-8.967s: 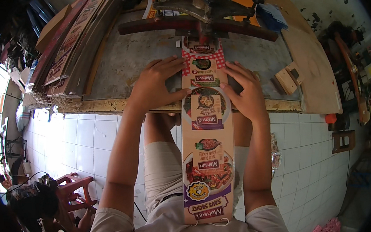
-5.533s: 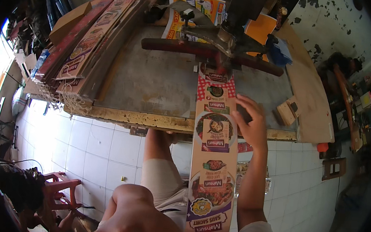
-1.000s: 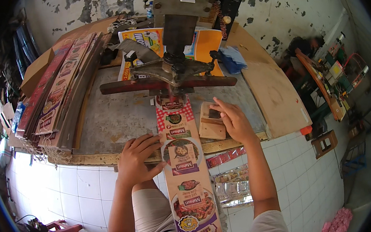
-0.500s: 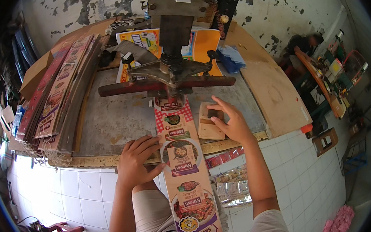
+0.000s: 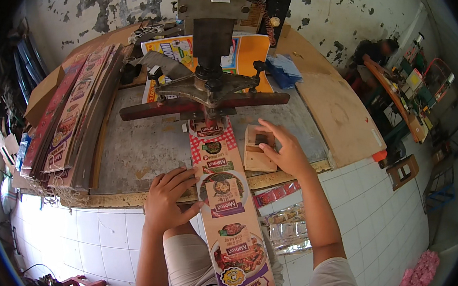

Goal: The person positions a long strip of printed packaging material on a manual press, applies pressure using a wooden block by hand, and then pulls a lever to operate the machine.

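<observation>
The printed strip (image 5: 239, 231) runs from under the press (image 5: 209, 90) past the bench's (image 5: 131, 157) front edge, the left hand (image 5: 171, 198) loosely spread at its left side. The right hand (image 5: 287, 150), thumb and forefinger parted, is over a wooden block (image 5: 260, 162) near the front edge, contact unclear; open bench top lies between strip and stacked boards (image 5: 77, 123) along the left edge.

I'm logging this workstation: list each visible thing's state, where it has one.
Printed strip: overhanging the table's front edge
Press: at strip's far end, contact unclear
Wooden block: on the table
Left hand: fingers spread, at strip's left edge
Right hand: open, at the wooden block
Strip stack: piled on table
Pink bundle: heaped
</observation>
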`<state>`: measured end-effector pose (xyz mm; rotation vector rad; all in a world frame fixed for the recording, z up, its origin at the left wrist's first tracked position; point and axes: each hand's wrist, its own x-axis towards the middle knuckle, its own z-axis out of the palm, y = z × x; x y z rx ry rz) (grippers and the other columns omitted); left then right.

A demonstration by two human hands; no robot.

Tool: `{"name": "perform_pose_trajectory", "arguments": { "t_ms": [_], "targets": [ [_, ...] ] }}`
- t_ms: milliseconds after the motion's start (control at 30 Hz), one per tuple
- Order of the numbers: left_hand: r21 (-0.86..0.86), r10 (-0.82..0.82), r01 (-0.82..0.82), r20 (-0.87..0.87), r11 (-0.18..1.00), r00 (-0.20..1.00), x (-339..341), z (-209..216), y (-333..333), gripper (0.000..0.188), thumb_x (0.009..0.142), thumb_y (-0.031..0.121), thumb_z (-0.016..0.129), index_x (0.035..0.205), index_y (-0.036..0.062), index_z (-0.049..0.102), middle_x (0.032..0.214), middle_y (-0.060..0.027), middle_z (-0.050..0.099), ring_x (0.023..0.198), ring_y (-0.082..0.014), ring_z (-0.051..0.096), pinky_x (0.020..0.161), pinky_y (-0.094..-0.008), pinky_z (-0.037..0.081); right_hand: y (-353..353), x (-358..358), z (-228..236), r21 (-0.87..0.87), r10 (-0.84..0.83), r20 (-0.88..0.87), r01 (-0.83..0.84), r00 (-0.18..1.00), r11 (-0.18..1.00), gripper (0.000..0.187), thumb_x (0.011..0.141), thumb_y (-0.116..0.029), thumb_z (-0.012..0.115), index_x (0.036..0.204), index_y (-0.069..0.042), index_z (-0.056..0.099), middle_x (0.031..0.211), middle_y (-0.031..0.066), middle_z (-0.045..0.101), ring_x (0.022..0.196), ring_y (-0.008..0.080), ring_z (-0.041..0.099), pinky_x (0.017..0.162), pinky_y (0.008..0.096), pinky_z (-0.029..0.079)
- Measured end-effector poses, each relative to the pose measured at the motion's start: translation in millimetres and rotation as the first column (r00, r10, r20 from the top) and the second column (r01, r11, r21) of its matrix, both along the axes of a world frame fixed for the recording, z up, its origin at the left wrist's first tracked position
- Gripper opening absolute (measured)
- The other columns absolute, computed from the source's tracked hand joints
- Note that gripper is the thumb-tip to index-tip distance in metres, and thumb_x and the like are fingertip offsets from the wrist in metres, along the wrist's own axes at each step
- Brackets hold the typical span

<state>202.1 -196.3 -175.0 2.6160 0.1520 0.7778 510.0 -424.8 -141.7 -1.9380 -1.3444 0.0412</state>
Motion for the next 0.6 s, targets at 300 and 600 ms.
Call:
{"name": "perform_pose_trajectory", "arguments": {
  "t_ms": [300, 600],
  "targets": [
    [0.038, -0.003, 0.003, -0.002, 0.999, 1.0, 0, -1, 1, 0.05, 0.083, 0.04, 0.089, 0.123, 0.0101, 0.083, 0.147, -0.0029, 0.076, 0.139, -0.0306, 0.068, 0.11, -0.0504, 0.052, 0, 5, -10, 0.066, -0.017, 0.08, 0.012, 0.997, 0.998, 0.071, 0.103, -0.013, 0.082, 0.168, -0.016, 0.053, 0.145, 0.0052, 0.076, 0.135, 0.0311, 0.062, 0.119, 0.0468, 0.049],
    [0.017, -0.006, 0.006, 0.0, 1.0, 1.0, 1, 1, 0, 0.053, 0.079, 0.034, 0.089, 0.125, 0.0089, 0.082, 0.149, -0.0041, 0.077, 0.141, -0.0324, 0.067, 0.112, -0.0511, 0.051, -6, 8, -14, 0.187, -0.054, 0.096, 0.035, 0.994, 0.982, 0.066, 0.105, -0.017, 0.079, 0.165, -0.012, 0.055, 0.149, 0.0111, 0.073, 0.134, 0.0326, 0.065, 0.12, 0.0463, 0.048]
  ]
}}
